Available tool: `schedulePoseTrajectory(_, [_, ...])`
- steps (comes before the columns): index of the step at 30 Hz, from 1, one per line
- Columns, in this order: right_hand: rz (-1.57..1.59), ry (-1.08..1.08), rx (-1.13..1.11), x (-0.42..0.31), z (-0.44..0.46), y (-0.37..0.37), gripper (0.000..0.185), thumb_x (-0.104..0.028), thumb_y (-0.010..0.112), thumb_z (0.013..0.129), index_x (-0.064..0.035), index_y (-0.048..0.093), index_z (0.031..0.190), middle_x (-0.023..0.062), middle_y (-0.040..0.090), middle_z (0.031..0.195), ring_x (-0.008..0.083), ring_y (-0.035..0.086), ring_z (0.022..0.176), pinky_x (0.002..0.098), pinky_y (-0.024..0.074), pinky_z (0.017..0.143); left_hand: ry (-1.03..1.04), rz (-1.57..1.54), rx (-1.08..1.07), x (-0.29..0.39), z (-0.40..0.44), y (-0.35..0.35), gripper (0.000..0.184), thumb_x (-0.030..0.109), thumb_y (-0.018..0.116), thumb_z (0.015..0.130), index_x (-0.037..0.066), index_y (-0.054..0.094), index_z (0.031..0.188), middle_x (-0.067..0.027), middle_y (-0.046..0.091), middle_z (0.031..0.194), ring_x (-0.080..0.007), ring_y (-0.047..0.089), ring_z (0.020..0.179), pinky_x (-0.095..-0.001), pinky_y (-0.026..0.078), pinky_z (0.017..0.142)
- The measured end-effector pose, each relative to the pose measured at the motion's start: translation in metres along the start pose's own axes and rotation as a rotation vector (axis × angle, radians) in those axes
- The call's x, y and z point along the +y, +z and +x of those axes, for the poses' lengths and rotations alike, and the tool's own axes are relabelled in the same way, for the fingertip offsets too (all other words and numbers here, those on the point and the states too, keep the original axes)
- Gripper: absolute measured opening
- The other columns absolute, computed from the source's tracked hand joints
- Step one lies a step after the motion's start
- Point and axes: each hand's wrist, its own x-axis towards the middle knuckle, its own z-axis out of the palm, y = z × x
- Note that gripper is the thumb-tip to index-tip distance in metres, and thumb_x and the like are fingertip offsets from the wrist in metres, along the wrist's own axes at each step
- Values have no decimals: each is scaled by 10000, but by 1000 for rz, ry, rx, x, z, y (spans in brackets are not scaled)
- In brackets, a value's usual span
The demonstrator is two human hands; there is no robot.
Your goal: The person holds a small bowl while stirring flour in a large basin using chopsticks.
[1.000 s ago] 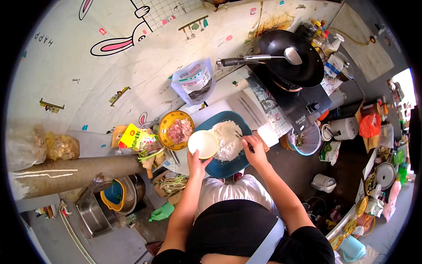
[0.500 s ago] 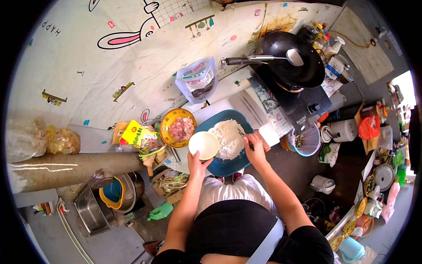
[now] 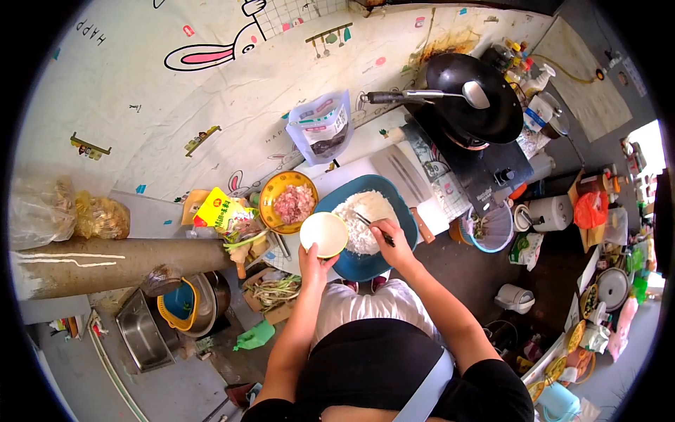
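Inside blue basin point(image 3: 360, 268), white powder point(image 3: 374, 204), bowl point(image 3: 325, 233) in left hand point(image 3: 316, 263), contents unclear

Both arms point(image 3: 287, 330) reach forward, forearms bare, converging at the worktop's point(image 3: 288, 264) near edge. Left hand point(image 3: 318, 261): fingers curled in a grip, thumb up. Right hand point(image 3: 395, 246): fingers pinched together, back up.

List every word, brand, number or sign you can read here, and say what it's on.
"HAPP": wall covering, upper left; a small word below it is too blurred.
Yellow packet: large lettering, too blurred to quote surely.
Purple pouch: print too small.
Stove: brand mark on its front, too blurred.
White-and-green bag: too small.
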Motion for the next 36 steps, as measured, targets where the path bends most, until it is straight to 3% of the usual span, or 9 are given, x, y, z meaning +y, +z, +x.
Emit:
schedulePoseTrajectory(8, [-123, -17, 110, -2, 9, -25, 135, -112, 602, 973, 0, 653, 1026, 191, 637, 1009, 396, 638, 907, 409, 504, 803, -2, -11, 19, -2, 1, -6, 478, 270, 498, 1013, 133, 321, 1436, -157, 505, 1378, -341, 615, 1168, -535, 597, 850])
schedulePoseTrajectory(17, [-15, -70, -58, -4, -3, 0, 131, -83, 600, 961, 17, 651, 1028, 205, 633, 1013, 400, 631, 922, 408, 508, 822, 8, -6, 12, 0, -4, -3, 505, 288, 526, 997, 136, 335, 1439, -155, 511, 1378, -344, 613, 1174, -532, 596, 852])
schedulePoseTrajectory(27, [-137, -16, 105, 9, 10, -21, 125, -93, 598, 966, 9, 650, 1019, 189, 645, 997, 399, 635, 931, 409, 505, 817, -4, -32, 41, -3, -2, -8, 502, 280, 525, 998, 139, 329, 1438, -150, 505, 1380, -342, 610, 1173, -536, 593, 858])
schedulePoseTrajectory(31, [-63, -72, -32, -3, 4, -11, 118, -89, 593, 966, 10, 646, 1005, 196, 644, 991, 395, 636, 925, 411, 510, 813, -14, -39, 36, -2, -4, -8, 496, 267, 512, 1007, 144, 320, 1448, -140, 505, 1378, -325, 620, 1158, -519, 603, 833])
schedulePoseTrajectory(36, [-119, -37, 93, 3, 9, -18, 118, -90, 587, 971, 3, 645, 1012, 187, 636, 993, 394, 633, 915, 412, 508, 806, 1, -18, 29, 1, -7, -6, 467, 259, 502, 1009, 133, 320, 1421, -162, 501, 1379, -350, 609, 1175, -549, 590, 870])
